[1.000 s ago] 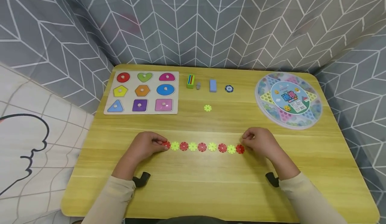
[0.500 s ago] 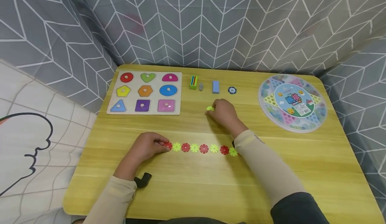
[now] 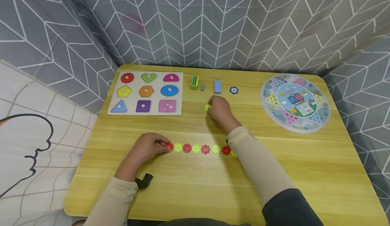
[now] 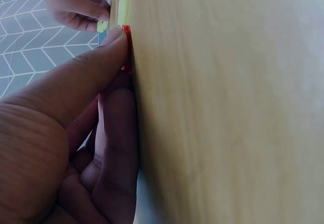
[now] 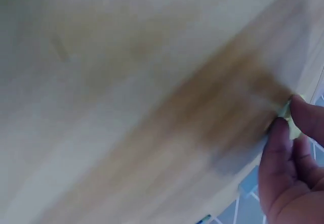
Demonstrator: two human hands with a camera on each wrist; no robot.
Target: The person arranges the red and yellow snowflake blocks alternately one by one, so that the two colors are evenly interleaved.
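My left hand [image 3: 149, 145] pinches a red snowflake disc [image 3: 170, 147] at the left end of a row on the table. Rightward from it, yellow-green and red discs alternate, such as this yellow-green one [image 3: 178, 148] and this red one [image 3: 187, 148]. The right sleeve covers the row's right end. Farther back, my right hand [image 3: 220, 109] holds a single yellow-green snowflake disc [image 3: 207, 107] between thumb and fingers; the right wrist view shows this disc [image 5: 294, 129] partly hidden by the fingertips. In the left wrist view, thumb and finger press on the red disc's edge [image 4: 127, 49].
A shape puzzle board [image 3: 145, 93] lies at the back left. Along the back are a green striped block [image 3: 195, 83], a small grey piece [image 3: 202, 87], a blue block [image 3: 217, 87] and a poker chip [image 3: 234, 90]. A round board-game case [image 3: 295, 103] lies at the back right.
My right hand has left the row's right end, reached to the back and taken hold of the loose yellow-green disc. Lately it shifted slightly left. My left hand stays on the red disc.
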